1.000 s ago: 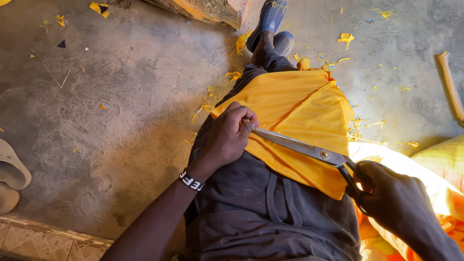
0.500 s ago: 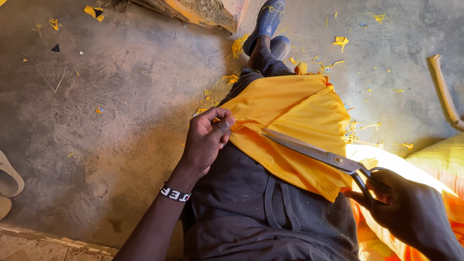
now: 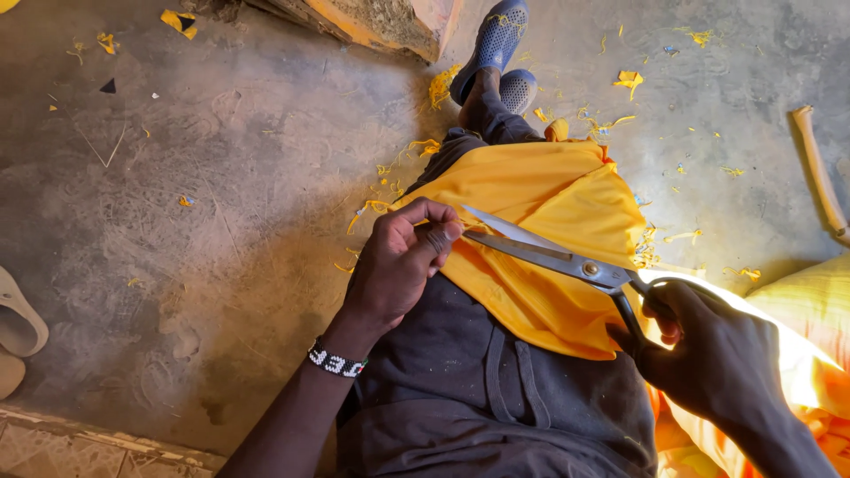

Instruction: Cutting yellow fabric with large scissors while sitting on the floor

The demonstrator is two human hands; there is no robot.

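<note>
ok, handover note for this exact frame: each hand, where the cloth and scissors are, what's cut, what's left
Left hand: pinches the near edge of the yellow cloth between thumb and fingers, at the blade tips.
Right hand: fingers through the handles of the scissors; blades part open, pointing at the left hand.
Cloth: folded, draped over the person's lap and dark trousers. More yellow fabric lies at the right.
Done: many yellow scraps lie on the concrete floor.
Left: how far the present cut runs cannot be seen; the blades are at the cloth's edge.

Cloth (image 3: 540,230) on lap, scissors (image 3: 549,255) atop
</note>
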